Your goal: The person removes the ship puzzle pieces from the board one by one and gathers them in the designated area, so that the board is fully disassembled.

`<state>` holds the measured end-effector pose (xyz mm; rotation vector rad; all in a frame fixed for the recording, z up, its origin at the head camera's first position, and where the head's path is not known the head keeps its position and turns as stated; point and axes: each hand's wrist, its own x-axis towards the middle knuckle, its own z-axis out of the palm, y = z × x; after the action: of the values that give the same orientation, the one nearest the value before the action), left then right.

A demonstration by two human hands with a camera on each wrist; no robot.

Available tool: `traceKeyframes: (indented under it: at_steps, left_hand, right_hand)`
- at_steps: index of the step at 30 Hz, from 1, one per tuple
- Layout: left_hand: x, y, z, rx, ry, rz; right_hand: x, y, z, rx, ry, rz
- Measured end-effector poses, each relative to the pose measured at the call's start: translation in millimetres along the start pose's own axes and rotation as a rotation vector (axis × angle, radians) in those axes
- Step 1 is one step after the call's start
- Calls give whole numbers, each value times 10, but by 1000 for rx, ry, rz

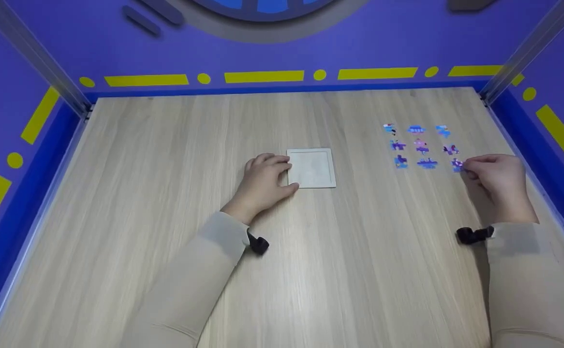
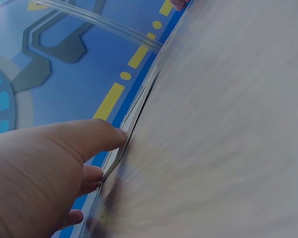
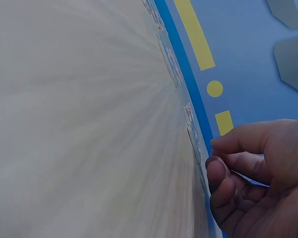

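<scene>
A flat white square frame [image 1: 311, 168] lies on the wooden table. My left hand [image 1: 265, 181] rests at its left side, fingers on the left edge and thumb by the lower-left corner. In the left wrist view, the index finger [image 2: 111, 136] meets the frame's thin edge. At right, small purple-and-blue jigsaw pieces lie in three rows of three. My right hand [image 1: 497, 176] is at the lower-right jigsaw piece [image 1: 457, 165], thumb and index finger close together right by its edge. I cannot tell whether they pinch it. The right wrist view shows the other fingers [image 3: 223, 193] curled.
More jigsaw pieces stand in the grid, such as a pink one [image 1: 421, 143] in its middle and a blue one [image 1: 416, 129] at the back. Purple walls [image 1: 262, 58] with yellow marks enclose the table [image 1: 166, 159] at the back and sides. Each wrist carries a black camera [image 1: 259, 245].
</scene>
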<state>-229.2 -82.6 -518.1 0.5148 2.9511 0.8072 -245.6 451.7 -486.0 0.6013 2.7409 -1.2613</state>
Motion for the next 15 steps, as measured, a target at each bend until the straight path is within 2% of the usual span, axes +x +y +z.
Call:
traceKeyframes:
  at_steps: [11,15]
  left_hand:
    - [1,-81,20,-13,35,2]
    - [44,-135,38,-19,44,-24]
  right_hand:
    - [-7,-88,71,42,-34,13]
    - [-10,-94,85,9,-38,-13]
